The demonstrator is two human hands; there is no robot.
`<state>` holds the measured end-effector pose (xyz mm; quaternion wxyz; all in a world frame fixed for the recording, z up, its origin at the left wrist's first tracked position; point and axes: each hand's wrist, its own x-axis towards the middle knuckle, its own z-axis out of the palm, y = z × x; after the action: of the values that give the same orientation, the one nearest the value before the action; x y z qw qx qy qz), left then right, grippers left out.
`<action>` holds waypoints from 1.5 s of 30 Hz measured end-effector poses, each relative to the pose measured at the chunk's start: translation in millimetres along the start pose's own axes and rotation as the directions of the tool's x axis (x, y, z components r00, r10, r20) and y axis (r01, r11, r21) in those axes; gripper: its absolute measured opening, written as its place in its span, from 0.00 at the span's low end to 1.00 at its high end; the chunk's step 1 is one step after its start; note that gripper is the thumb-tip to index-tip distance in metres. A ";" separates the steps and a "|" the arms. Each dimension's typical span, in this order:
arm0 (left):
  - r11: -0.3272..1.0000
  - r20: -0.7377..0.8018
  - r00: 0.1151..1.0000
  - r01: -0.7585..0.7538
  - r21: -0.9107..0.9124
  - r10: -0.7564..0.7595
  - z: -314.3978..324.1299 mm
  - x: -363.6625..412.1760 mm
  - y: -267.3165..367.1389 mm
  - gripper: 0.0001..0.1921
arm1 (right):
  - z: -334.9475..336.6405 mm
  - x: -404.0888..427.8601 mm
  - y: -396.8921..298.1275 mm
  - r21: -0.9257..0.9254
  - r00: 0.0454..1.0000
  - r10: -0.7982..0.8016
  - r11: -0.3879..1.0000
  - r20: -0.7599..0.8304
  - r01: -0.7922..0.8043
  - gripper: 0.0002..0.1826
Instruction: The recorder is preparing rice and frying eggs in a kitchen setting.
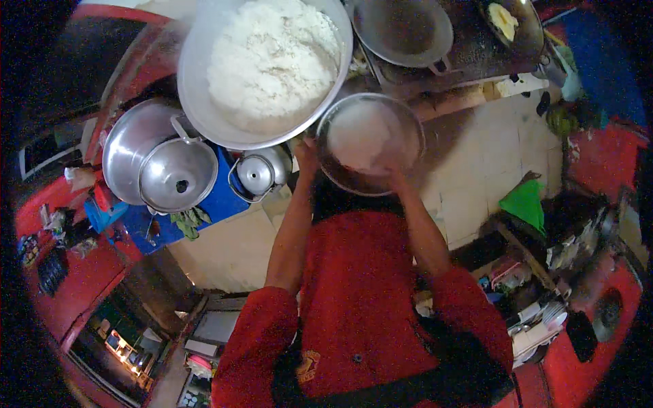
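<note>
A round metal pan [375, 186] with whitish contents is in front of my body. My left hand [306, 155] grips its left rim. My right hand [398, 172] reaches over the near right rim; its fingers blur against the inside of the pan, so whether they hold anything is unclear. Just beyond, touching or very close to the pan, stands a large pale basin [196, 97] heaped with white clumpy food [273, 64] that looks like rice.
A wok [403, 33] and another pan [530, 30] with a yellowish piece sit on the stove top. To the left, a large metal pot [122, 153], a lid [168, 173] and a kettle [255, 173] rest on a blue surface [229, 201]. Green leaves [190, 222] hang by its edge.
</note>
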<state>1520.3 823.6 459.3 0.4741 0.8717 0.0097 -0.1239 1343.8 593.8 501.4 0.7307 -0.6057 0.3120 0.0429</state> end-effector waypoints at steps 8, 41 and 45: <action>0.937 -0.096 0.995 0.022 0.347 0.012 3.1 -20.1 32.4 0.24 | -30.3 -97.4 -58.4 -0.253 0.976 -0.200 0.952 -0.084 0.174 0.25; 0.952 -0.194 0.975 -0.046 0.303 0.109 14.0 -32.6 -0.1 0.15 | 79.6 -139.8 -241.7 -0.794 0.936 -0.202 0.596 -0.288 -0.115 0.22; 0.953 -0.022 0.976 -0.208 0.220 0.218 10.7 -29.8 11.4 0.14 | 52.6 -62.6 -153.7 -0.984 0.975 -0.215 0.176 -0.050 -0.011 0.20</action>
<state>1490.7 811.4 469.9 0.3865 0.9167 -0.0872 -0.0523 1382.6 621.2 668.9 0.1449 -0.9525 0.2346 0.1292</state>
